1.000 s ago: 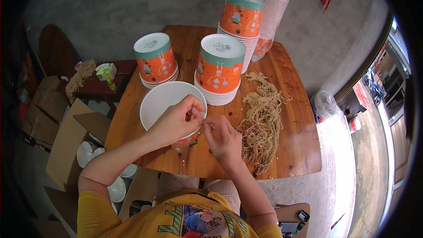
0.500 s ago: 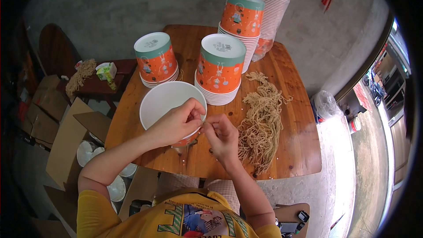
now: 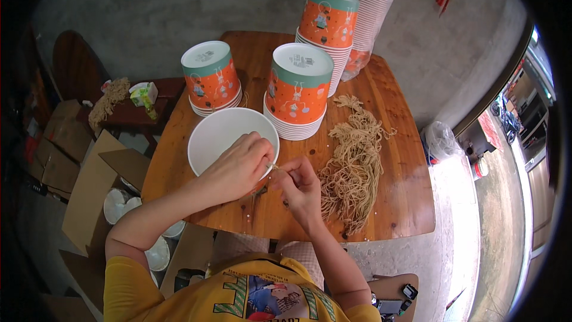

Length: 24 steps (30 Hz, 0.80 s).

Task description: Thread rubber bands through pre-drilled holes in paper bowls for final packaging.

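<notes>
A white-lined paper bucket [image 3: 217, 134] stands mouth up at the front of the wooden table [image 3: 393, 203]. My left hand [image 3: 241, 167] reaches over its near right rim, fingers closed on one end of a short, thin pale string [image 3: 272, 167]. Just to the right of the rim, my right hand [image 3: 300, 189] pinches the string's other side, so both fingertips nearly meet. Whether the string is fixed to the bucket cannot be made out. Beside my right hand lies a loose heap of tan strings [image 3: 354, 170].
Upturned orange and green buckets stand in a short stack [image 3: 211, 80], a middle stack [image 3: 298, 95] and a taller stack [image 3: 328, 24]. Behind them rises a bagged white stack [image 3: 372, 0]. An open carton [image 3: 89, 197] with white tubs sits on the floor at left.
My left hand has turned, its knuckles lifting and its fingers curling over the rim. The short string now shows between my fingertips. The right hand has barely shifted.
</notes>
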{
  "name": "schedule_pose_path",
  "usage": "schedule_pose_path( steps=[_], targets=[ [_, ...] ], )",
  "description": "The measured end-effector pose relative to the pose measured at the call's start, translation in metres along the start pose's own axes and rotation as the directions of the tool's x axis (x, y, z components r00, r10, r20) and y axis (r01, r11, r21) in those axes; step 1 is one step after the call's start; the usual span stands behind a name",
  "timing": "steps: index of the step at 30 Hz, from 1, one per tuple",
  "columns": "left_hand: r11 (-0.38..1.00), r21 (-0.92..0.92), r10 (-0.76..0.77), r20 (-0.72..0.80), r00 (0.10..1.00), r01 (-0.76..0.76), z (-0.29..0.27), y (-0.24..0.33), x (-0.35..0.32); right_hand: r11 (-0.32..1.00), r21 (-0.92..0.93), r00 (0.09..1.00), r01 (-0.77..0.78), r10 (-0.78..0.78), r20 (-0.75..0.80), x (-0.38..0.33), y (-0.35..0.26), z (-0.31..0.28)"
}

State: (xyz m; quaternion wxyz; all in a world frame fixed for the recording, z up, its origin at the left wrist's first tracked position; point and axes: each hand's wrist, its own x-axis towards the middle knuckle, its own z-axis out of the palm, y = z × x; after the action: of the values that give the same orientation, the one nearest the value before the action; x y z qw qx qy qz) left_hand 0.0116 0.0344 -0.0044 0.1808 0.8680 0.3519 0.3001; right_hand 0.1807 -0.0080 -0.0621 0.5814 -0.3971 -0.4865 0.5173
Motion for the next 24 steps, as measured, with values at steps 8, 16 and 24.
schedule_pose_path(
  steps=[8,16,24],
  targets=[
    [0.997,-0.059,-0.04,0.047,0.998,0.043,-0.004,0.003,0.0,1.0,-0.01,1.0,-0.018,0.018,0.005,-0.002,-0.001,0.0],
    [0.994,-0.097,-0.048,0.0,0.999,0.048,-0.004,0.011,-0.004,1.0,0.006,1.0,0.026,-0.026,-0.013,-0.003,-0.001,0.001],
    [0.995,0.089,0.044,-0.033,0.999,-0.041,0.0,0.02,-0.01,0.999,-0.011,0.999,0.052,-0.053,-0.009,-0.006,-0.004,0.004]
  ],
)
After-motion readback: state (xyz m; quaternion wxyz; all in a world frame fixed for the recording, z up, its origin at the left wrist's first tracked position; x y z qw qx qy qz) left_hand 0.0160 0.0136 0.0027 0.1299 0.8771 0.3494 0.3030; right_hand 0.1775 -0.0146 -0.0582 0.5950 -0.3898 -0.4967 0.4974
